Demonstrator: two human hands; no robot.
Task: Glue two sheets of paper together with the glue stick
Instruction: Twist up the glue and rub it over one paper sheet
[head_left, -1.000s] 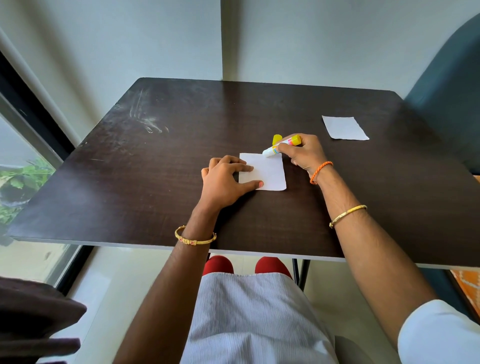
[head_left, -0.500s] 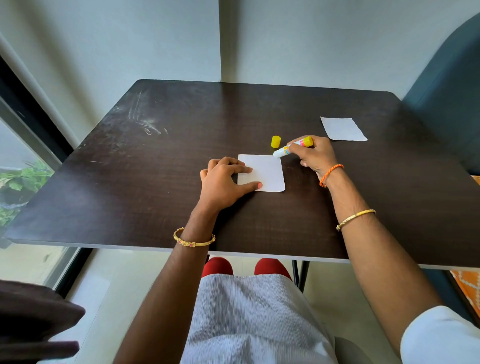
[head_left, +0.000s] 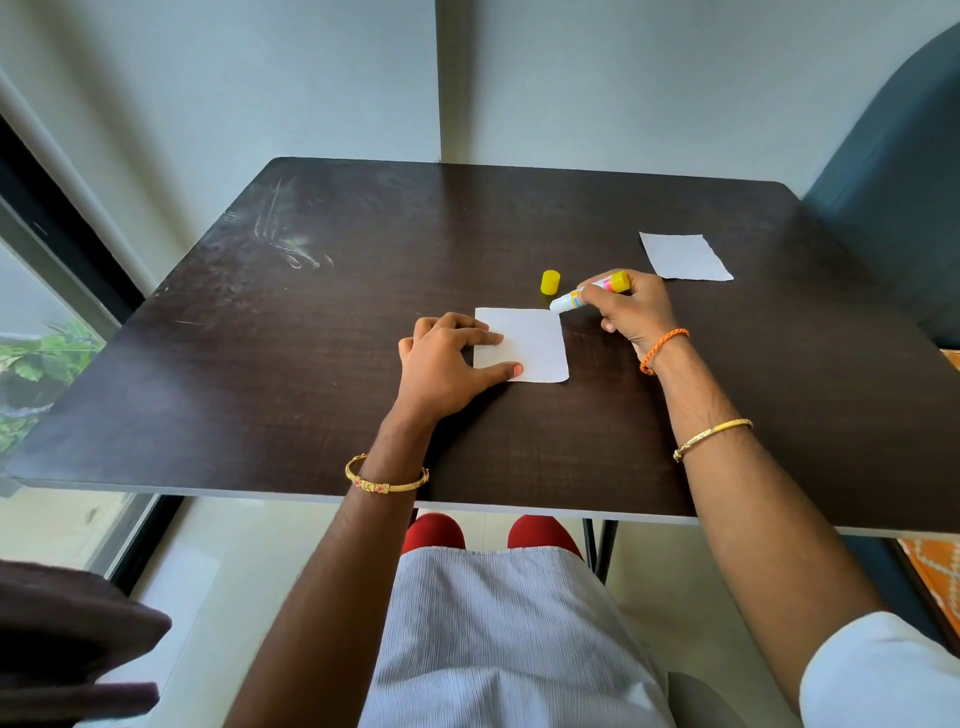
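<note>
A small white sheet of paper (head_left: 535, 345) lies flat near the middle of the dark table (head_left: 311, 364). My left hand (head_left: 441, 364) presses its left edge with fingers and thumb spread. My right hand (head_left: 631, 309) holds an uncapped glue stick (head_left: 589, 291), tilted, its white tip at the sheet's far right corner. The yellow cap (head_left: 549, 282) stands on the table just beyond the sheet. A second white sheet (head_left: 684, 256) lies apart at the far right.
A dark blue chair back (head_left: 904, 171) rises at the table's right. A wall stands behind the table, a window (head_left: 31, 338) to the left. A dark object (head_left: 67, 634) sits at the lower left, below table level.
My right hand with the glue stick has moved right from the sheet's top edge to its far right corner, uncovering the yellow cap. My left hand stays on the sheet.
</note>
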